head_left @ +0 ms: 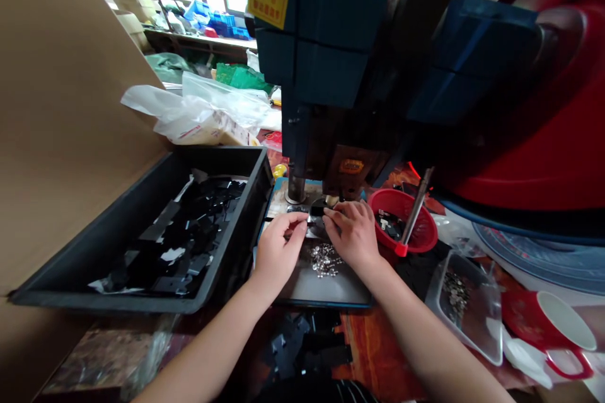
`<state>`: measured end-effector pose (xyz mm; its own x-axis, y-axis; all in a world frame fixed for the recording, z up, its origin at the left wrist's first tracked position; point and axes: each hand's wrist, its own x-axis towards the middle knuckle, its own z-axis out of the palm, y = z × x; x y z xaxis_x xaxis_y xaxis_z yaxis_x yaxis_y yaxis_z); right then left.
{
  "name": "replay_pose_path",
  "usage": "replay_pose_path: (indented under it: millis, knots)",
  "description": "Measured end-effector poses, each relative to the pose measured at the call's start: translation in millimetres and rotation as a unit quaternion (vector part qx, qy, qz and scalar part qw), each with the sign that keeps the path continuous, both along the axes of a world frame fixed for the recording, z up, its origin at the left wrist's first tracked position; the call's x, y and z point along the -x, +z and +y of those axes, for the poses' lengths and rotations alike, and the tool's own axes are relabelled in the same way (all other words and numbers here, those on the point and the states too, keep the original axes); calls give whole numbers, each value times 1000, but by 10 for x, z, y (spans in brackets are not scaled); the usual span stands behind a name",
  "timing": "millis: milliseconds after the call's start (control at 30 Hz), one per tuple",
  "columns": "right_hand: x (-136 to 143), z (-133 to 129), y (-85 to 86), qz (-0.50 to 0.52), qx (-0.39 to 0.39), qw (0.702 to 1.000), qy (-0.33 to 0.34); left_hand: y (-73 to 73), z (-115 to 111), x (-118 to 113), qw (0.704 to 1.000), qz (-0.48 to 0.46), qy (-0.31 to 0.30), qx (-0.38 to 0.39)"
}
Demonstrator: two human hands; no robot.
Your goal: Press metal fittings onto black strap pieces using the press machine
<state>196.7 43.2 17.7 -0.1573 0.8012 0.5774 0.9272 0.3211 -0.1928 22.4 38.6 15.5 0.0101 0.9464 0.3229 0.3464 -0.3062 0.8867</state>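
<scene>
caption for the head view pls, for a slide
Left hand and right hand at a press, metal bits near them, between black tray and red basket.

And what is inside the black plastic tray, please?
The black plastic tray holds a heap of flat black pieces with some paler scraps; whatever lies beneath them is covered.

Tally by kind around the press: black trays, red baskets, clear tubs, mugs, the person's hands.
Black tray: 1
Red basket: 1
Clear tub: 1
Mug: 1
Hands: 2 (left hand, right hand)
Total: 6
</scene>
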Motion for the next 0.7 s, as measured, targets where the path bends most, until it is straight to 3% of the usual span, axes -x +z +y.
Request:
replay_pose_path:
  millis: [300,567,700]
  knots:
    - [9,-49,85,-23,31,999,12,-43,175,-85,1000,13,1,-10]
    - [-104,-114,-131,58,21,998,33,36,253,-195,995,90,8,-52]
    - [-132,-93,-123,72,7,997,36,60,309,-263,986,143,12,-83]
